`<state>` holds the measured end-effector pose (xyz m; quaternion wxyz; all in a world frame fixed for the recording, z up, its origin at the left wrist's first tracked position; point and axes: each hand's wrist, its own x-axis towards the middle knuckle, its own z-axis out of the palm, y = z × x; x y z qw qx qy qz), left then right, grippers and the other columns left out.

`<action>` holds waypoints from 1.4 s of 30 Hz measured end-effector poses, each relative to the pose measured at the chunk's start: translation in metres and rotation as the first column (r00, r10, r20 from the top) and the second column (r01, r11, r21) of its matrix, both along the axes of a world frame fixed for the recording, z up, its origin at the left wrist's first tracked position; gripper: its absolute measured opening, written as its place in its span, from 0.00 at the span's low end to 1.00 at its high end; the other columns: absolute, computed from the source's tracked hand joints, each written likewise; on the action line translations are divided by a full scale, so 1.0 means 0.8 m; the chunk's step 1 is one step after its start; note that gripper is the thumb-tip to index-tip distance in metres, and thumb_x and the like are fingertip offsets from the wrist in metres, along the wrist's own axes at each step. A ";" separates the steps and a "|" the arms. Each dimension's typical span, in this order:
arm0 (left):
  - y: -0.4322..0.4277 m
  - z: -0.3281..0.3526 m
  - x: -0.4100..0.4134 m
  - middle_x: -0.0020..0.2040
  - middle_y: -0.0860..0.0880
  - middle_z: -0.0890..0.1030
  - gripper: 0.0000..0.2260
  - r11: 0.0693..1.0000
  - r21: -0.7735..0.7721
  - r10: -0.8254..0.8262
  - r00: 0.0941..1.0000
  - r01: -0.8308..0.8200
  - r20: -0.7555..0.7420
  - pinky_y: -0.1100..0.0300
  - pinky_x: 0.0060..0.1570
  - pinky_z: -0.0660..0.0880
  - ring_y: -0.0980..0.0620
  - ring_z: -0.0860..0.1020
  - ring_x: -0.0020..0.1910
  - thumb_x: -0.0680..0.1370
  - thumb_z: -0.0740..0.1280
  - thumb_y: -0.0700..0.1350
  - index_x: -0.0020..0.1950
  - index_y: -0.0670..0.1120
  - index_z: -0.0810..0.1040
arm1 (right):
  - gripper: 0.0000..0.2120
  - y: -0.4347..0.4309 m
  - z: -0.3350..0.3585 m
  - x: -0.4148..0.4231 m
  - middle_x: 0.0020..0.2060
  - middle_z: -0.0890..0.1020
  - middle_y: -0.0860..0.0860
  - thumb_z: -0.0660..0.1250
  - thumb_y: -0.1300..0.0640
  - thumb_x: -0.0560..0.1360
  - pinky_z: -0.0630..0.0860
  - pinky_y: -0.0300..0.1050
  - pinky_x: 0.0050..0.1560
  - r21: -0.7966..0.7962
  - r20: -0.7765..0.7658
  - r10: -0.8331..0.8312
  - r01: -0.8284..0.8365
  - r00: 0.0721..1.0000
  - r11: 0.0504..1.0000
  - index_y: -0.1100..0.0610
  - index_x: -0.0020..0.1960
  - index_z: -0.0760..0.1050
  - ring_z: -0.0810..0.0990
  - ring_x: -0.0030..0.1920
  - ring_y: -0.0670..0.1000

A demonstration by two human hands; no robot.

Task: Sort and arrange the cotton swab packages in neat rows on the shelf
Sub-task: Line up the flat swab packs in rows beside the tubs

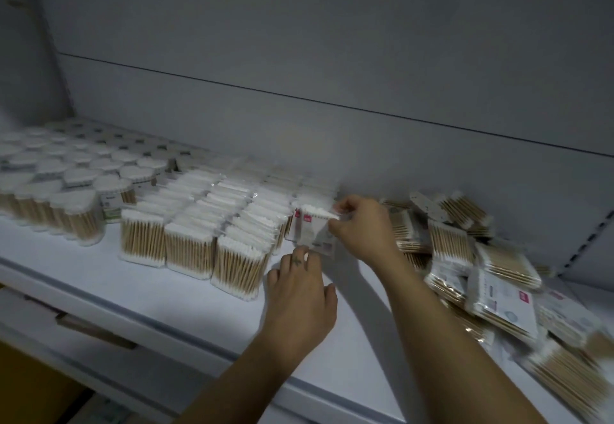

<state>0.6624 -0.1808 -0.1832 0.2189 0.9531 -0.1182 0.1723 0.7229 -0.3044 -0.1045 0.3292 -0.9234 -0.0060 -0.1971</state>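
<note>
Right hand (362, 227) pinches the top edge of one cotton swab package (312, 229), thumb and fingers curled on the swab tips. The package stands upright on the white shelf (159, 294), just below frame centre, label side toward the camera, with a red mark near its top.

Left hand (299, 294) comes in from 6 o'clock, palm down, fingers stretched forward and fairly straight. The fingertips (307, 254) touch the package's lower edge and are not wrapped round it. The image is blurry there, so the exact contact is hard to tell.

The held package sits at the right end of the neat rows (206, 227), touching or just beside the last one. The rows lie at its 9 o'clock: clear packs upright, white tips up, wooden sticks showing.

A loose pile (481, 267) of the same packs lies at 3 to 4 o'clock, tilted and overlapping, near the right forearm.

Clear tubs (66, 184) of swabs stand packed together at the frame's 9 o'clock, just beside the rows. A grey back panel (332, 58) fills 12 o'clock.
</note>
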 end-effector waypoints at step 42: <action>0.012 0.112 -0.004 0.47 0.52 0.85 0.09 0.372 -0.920 -0.304 0.953 0.126 0.007 0.43 0.43 0.81 0.48 0.84 0.44 0.76 0.71 0.42 0.54 0.50 0.76 | 0.21 -0.048 0.062 -0.104 0.51 0.84 0.55 0.74 0.55 0.69 0.80 0.48 0.46 0.665 0.028 0.444 -0.349 0.896 0.661 0.49 0.61 0.77 0.83 0.51 0.54</action>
